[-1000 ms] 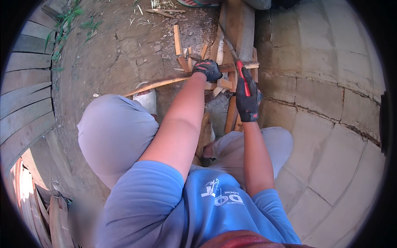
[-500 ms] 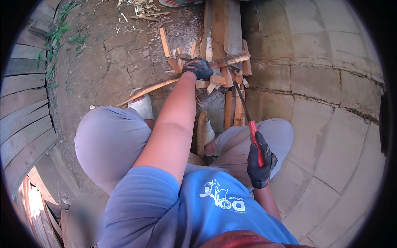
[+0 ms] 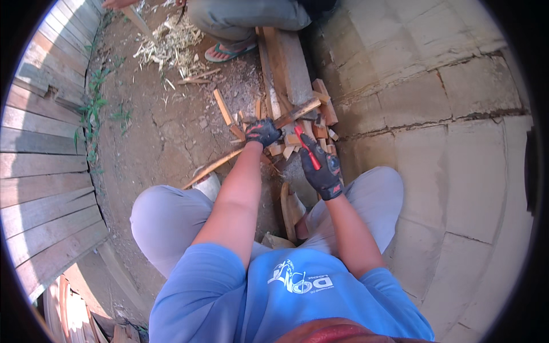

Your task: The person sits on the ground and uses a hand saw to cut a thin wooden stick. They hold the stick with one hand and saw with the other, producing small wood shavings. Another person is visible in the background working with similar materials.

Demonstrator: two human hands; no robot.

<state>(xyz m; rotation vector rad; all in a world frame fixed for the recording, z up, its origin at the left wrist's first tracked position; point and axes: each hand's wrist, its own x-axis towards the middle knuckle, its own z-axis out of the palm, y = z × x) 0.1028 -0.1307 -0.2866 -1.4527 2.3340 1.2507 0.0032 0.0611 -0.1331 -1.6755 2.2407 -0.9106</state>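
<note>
A long wooden strip (image 3: 218, 164) lies slantwise across the end of a thick wooden beam (image 3: 296, 68). My left hand (image 3: 264, 132), in a black and red glove, is closed round the strip near the beam's end. My gloved right hand (image 3: 325, 174) grips the red handle of a saw (image 3: 310, 152) close to the strip's right part. Its blade is hardly visible from this angle. Small cut wood blocks (image 3: 320, 131) are heaped under and beside the strip.
Ahead, another person sits by the beam, a sandalled foot (image 3: 231, 52) on the dirt. Wood shavings (image 3: 171, 43) are piled at the far left. A plank fence (image 3: 48, 154) runs along the left, concrete slabs (image 3: 423, 154) along the right. A wooden piece (image 3: 287, 211) stands between my feet.
My right hand has moved forward with the saw, from beside my thigh to close by the strip. My left hand keeps its hold. The view has tilted up, showing more of the other person.
</note>
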